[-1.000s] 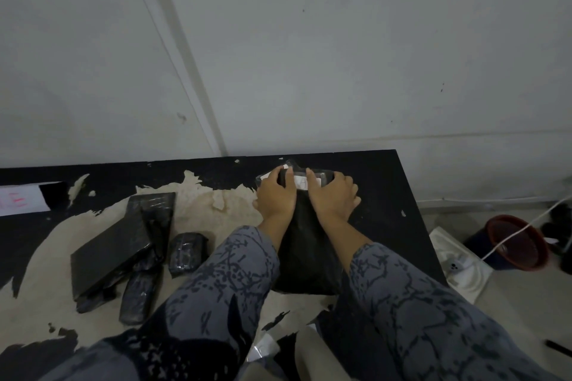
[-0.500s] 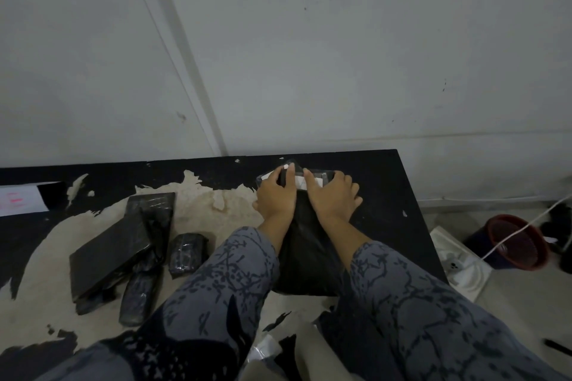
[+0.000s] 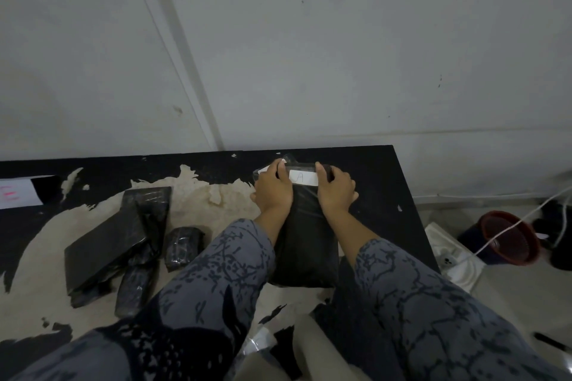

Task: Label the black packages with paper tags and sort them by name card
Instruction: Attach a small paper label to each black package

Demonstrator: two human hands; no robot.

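A black package (image 3: 305, 241) lies lengthwise on the table's right part, between my forearms. At its far end a white paper tag (image 3: 303, 178) marked "A" sits under clear tape. My left hand (image 3: 274, 192) lies palm down on the package just left of the tag, its fingers over the tape. On the tag's other side my right hand (image 3: 335, 195) presses down in the same way. Several more black packages lie at the left: a flat one (image 3: 102, 247), a long one (image 3: 148, 207) and a small one (image 3: 182, 244).
The black table (image 3: 377, 204) has worn, peeled patches and stands against a grey wall. A white card with pink marks (image 3: 18, 196) lies at its far left. Beyond the right edge, on the floor, are a red basket (image 3: 507, 238), a white box (image 3: 455, 260) and a cable.
My hands have slid apart along the package's far end, so the tag with its "A" now shows between them. The package has stayed in place.
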